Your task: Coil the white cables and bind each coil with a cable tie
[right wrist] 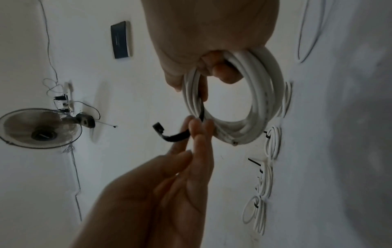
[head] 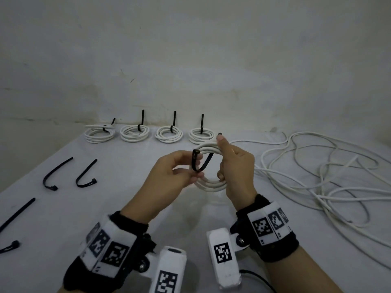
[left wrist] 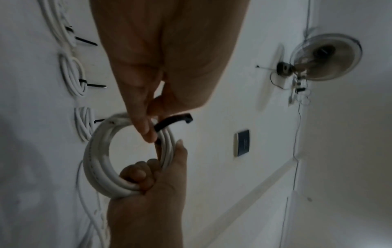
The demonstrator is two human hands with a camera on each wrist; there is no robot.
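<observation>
**Black tie threaded through a hand-held coil**

Right hand curled around the round coil of white cable, lifted above the white cloth-covered worktop. Left hand pinching the black plastic cable tie at its bend, strap looped through the coil just beside the left fingers. Beyond both hands, four bound white coils in a row; right of the right hand, loose white cable sprawled; left of the left hand, spare black ties.
</observation>
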